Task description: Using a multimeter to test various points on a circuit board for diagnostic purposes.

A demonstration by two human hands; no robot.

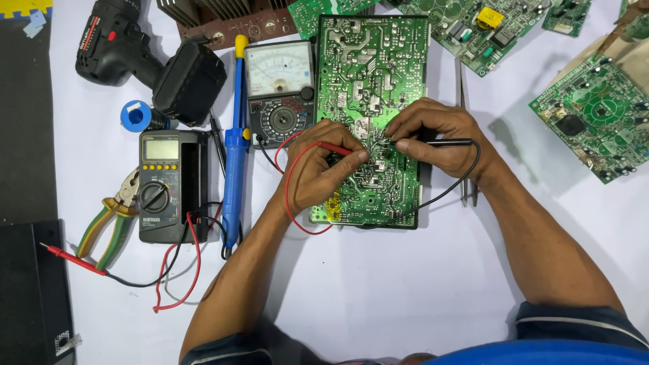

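Board: I see the green circuit board (372, 81) lying solder side up at mid-table, just right of the analog meter (280, 91).
Left hand: my left hand (318, 172) pinches the red probe (336, 149), tip on the board.
Right hand: my right hand (439, 138) grips the black probe (449, 142), tip on the board too.
Leads: red lead (289, 186) and black lead (446, 192) loop off the board.
Nearby: digital multimeter (164, 186) and blue soldering iron (236, 145) lie left.
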